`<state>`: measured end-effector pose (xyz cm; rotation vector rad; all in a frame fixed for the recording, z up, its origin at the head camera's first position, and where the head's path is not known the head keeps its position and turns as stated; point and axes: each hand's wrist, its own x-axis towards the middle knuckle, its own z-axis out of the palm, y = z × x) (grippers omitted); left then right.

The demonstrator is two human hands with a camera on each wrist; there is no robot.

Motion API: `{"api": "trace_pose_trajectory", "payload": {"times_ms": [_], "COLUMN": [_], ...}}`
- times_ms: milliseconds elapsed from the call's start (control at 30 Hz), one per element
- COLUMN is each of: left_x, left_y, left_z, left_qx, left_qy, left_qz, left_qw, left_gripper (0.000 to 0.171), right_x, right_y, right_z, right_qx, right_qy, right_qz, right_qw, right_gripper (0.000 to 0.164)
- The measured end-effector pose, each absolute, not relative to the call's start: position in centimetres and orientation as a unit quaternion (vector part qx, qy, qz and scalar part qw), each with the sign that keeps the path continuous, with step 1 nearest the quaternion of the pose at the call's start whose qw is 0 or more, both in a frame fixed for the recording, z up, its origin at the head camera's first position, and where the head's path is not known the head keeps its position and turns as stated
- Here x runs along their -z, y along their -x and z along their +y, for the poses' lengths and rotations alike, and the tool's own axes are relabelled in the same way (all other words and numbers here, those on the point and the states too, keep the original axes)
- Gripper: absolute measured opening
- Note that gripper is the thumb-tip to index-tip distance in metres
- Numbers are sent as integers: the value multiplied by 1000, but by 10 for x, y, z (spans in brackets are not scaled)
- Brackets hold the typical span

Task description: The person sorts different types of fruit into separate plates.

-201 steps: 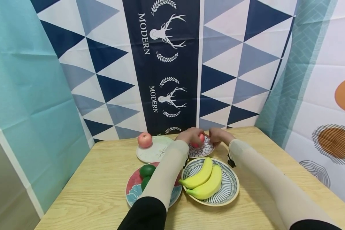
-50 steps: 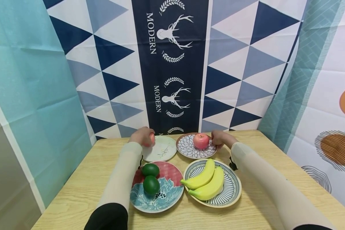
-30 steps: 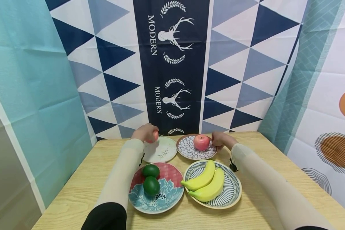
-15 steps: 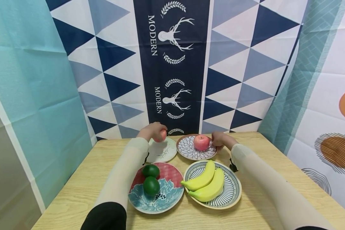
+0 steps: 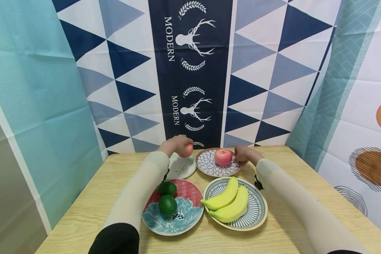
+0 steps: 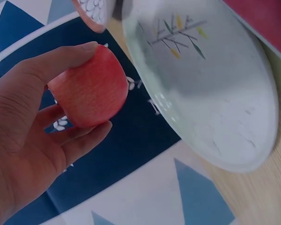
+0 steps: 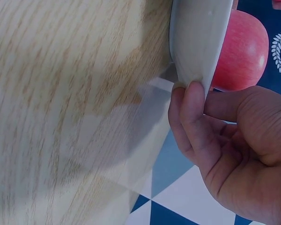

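My left hand (image 5: pixel 176 144) grips a red apple (image 6: pixel 91 86) between thumb and fingers, raised above the back edge of a pale plate with a twig pattern (image 5: pixel 181 168). At the right, my right hand (image 5: pixel 245 154) pinches the rim of a brown-edged plate with a petal pattern (image 5: pixel 206 164). In the right wrist view its fingertips (image 7: pixel 195 91) lie on the plate's pale underside (image 7: pixel 196 42), with the thumb on the upper side. A second red apple (image 5: pixel 223 157) sits on that plate, close to the right hand.
Nearer on the wooden table (image 5: pixel 92 201) stands a red and blue floral plate (image 5: pixel 190 215) bearing two dark green fruits (image 5: pixel 167 205). Beside it, a blue-lined plate (image 5: pixel 257 208) carries two bananas (image 5: pixel 230 208). A patterned cloth (image 5: pixel 190 70) hangs behind the table.
My left hand has lifted its apple from the pale plate and carried it right, toward the petal-patterned plate. Earlier it was at the other apple. My right hand stays on the petal-patterned plate's rim.
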<state>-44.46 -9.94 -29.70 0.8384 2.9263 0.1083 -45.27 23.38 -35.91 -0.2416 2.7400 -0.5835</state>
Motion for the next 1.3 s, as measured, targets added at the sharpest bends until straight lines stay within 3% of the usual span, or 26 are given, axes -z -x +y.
{"api": "trace_pose_trajectory", "payload": {"times_ms": [667, 1300], "left_x": [296, 302], "left_y": [436, 427], "left_z": [-63, -29], "left_qx": [-29, -28], "left_qy": [-329, -365], "left_qz": [942, 927], "left_qw": [55, 81], "left_gripper": [67, 64], "right_x": [357, 357], "right_y": [452, 449], "right_z": [237, 235], "right_qx": [187, 206], "right_qy": [109, 96], "right_qz": [963, 961], "right_qw": [157, 160], "right_gripper": [6, 10]}}
